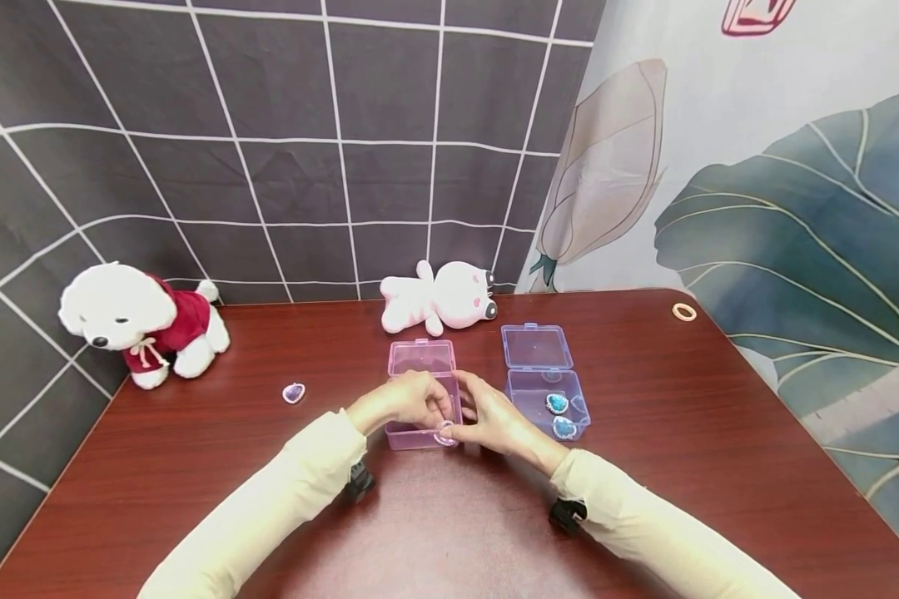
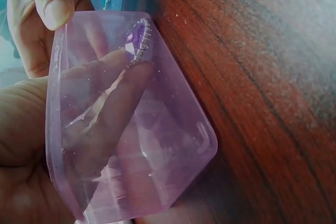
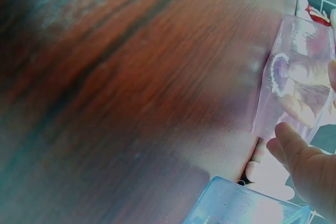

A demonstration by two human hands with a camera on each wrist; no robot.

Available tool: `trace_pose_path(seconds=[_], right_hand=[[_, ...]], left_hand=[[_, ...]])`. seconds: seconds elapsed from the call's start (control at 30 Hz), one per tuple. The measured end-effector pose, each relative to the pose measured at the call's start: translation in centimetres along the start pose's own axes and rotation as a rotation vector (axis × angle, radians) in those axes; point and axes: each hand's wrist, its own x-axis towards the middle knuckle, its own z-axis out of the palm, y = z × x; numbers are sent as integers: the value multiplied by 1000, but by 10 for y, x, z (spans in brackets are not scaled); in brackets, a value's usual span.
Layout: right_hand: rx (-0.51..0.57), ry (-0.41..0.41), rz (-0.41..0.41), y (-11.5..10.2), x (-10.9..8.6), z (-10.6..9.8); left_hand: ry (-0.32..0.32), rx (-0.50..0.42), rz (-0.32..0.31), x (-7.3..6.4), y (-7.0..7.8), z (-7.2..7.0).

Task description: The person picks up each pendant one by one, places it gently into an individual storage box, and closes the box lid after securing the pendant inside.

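Two boxes (image 1: pixel 410 439) (image 1: pixel 528 406), two purple gems (image 1: pixel 294 393) (image 2: pixel 137 40), two plushies (image 1: pixel 187 320) (image 1: pixel 457 295)

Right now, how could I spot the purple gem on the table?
On the brown table, find the white toy dog. Between it and the pink box lies a purple gem with a pale rim. It alone lies outside that box and the blue box.

high head view facing forward-down, both wrist views close, sharing pink box (image 1: pixel 408 439)
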Motion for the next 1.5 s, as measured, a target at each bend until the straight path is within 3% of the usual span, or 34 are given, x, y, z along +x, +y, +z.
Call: trace_pose_path(seconds=[0.3,0.53,0.7,0.83,1.0,1.17,1.33,1.5], right_hand=[[-4,0,-1,-1,0,0],[-25,6,-5,-1,0,0],[30,4,8,0,-1,0],[91,-17,23,0,-1,1],[164,-30,15,0,0,0],[167,-18,8,0,0,0],[174,-22,14,1,0,1],[176,-20,10,2,0,2]], left_hand=[[36,44,47,-2,2,1],[53,53,34,-2,2,2],[67,31,45,-5,2,0],[108,-13,53,-14,-3,-11],[271,-128,-52,-41,-28,-42],[463,-182,-149,-81,-77,-64],[534,-232,-255,-112,-117,-61],[559,-206,-336,-124,-134,-51]])
